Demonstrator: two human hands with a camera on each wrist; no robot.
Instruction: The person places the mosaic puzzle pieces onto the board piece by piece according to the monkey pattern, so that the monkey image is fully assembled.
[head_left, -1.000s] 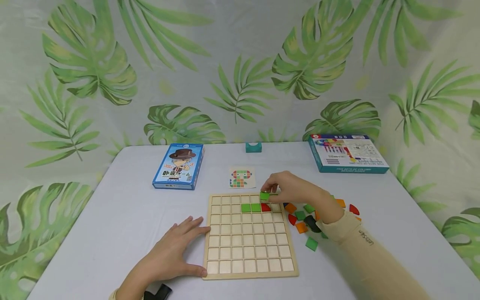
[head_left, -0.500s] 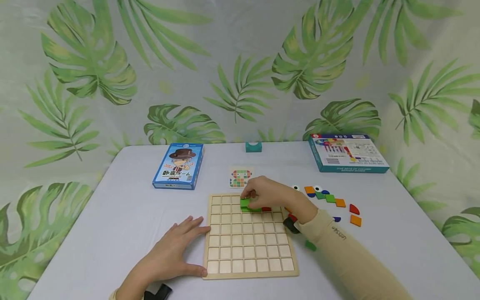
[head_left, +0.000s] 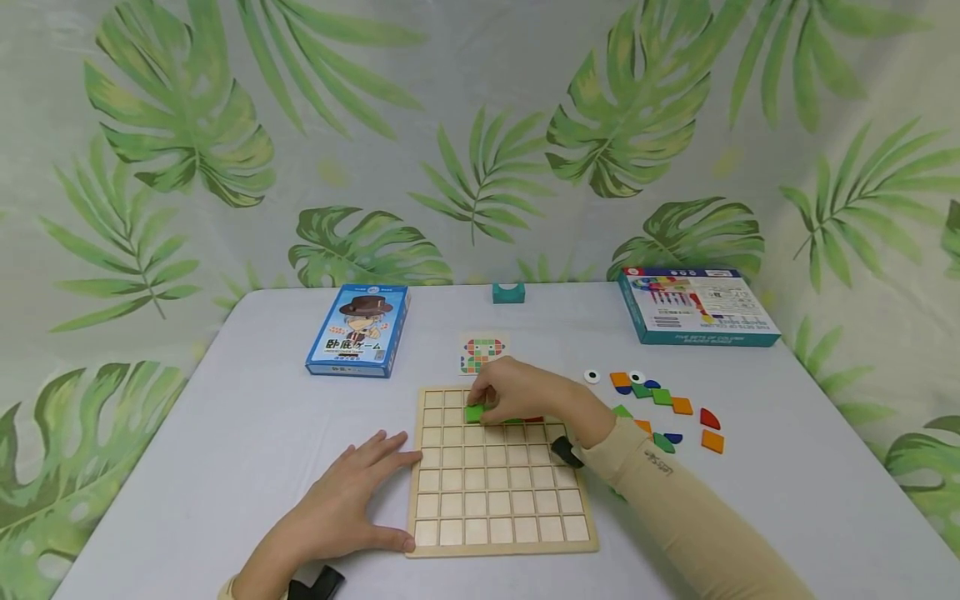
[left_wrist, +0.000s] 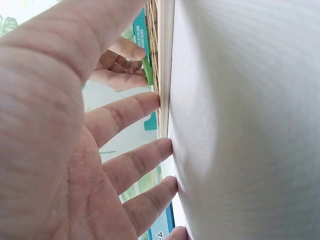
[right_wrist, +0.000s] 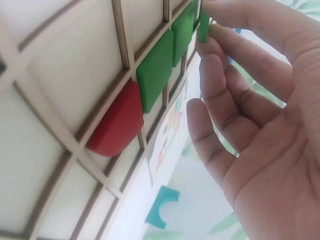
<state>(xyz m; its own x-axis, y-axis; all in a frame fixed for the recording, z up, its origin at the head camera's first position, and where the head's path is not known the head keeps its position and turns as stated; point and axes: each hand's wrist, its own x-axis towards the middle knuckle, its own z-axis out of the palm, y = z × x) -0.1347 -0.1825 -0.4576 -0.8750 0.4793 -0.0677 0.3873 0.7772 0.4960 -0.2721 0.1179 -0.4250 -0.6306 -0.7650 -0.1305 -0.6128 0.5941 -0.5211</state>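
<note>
A wooden grid board point(head_left: 498, 550) lies on the table. My left hand point(head_left: 348, 500) is spread along its left side, with thumb and index fingertip touching the edge. In the left wrist view, that hand's straight fingers point(left_wrist: 137, 157) reach to the board's rim. Over the second row from the far edge, my right hand point(head_left: 517, 390) pinches a green square tile point(head_left: 474, 414) between thumb and fingers. In the right wrist view the pinched tile point(right_wrist: 204, 26) stands on edge beside two seated green tiles point(right_wrist: 156, 71) and a red rounded-corner tile point(right_wrist: 119, 122).
Loose tiles, among them an orange square point(head_left: 712, 441) and a red quarter circle point(head_left: 709, 418), lie right of the board. A pattern card point(head_left: 480, 357) sits behind it. Farther back are a blue box point(head_left: 360, 332), a teal arch block point(head_left: 508, 293) and a flat game box point(head_left: 697, 307).
My right hand has carried the green tile leftward from the board's upper right, over the row of seated tiles. The left hand keeps its place at the board's edge.
</note>
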